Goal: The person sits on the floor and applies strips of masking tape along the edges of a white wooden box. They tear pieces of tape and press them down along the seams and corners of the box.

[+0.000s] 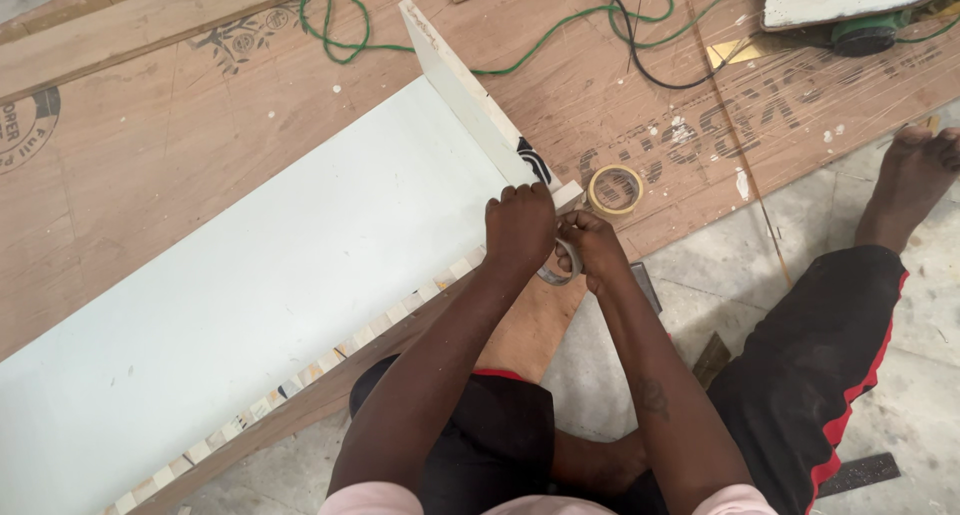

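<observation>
Gripping the near corner of the long white laminated board, the left hand has its fingers curled tight over the edge where a narrow upright white panel meets it. The right hand, just beside, pinches a small grey tape roll at that corner. A yellowish ring of masking tape lies nearby on the brown plywood sheet.

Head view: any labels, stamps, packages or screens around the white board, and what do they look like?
Round stamp: far left on the plywood sheet, dark ink, cut by the frame.
Large stencilled lettering: plywood right of the upright white panel, faded dark.
Dark emblem stamp: plywood top, under the green cable.
No packages or screens.
</observation>
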Demonstrator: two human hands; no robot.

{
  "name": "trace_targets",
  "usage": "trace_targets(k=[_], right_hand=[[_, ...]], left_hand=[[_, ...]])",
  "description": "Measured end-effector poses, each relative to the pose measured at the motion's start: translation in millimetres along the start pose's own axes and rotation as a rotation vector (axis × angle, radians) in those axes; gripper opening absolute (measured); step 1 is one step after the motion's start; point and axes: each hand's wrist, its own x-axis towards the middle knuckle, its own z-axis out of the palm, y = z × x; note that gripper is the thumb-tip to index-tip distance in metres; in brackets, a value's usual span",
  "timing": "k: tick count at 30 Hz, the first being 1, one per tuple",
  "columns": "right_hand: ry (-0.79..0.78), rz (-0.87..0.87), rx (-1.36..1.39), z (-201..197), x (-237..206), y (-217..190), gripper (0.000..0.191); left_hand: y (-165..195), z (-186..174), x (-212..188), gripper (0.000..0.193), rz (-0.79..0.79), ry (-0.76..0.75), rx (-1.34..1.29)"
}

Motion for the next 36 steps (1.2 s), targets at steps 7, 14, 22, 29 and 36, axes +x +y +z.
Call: trace_targets(k=[7,14,22,29,36], right_hand=[[-0.092,0.274,0.441,1.0,4.5,6.1,0.005],[0.091,0.342,0.841,22.8,-4.7,44.8,0.016],[0.167,-0.127,0.387,-39.0,-60.5,30.9,0.044],[-0.008,-0.34,0.03,-36.2,-99.1,-6.0,0.049],[-0.122,-0.383,-0.109,-25.4,-117.1,-25.5,0.051]], left_hand=[[0.6,3.2,-0.3,0.026,-0.002,0.031,0.002],[1.1,10.9,-3.7,0.018,0.026,0.106,0.117],[6.6,-36.8,10.0,0.053,-0.046,-0.125,-0.027],[25.6,-53.8,-18.1,0.045,0.014,-0.101,-0.752],[44.1,-42.9,-38.1,0.024,-0.232,-0.204,-0.876]])
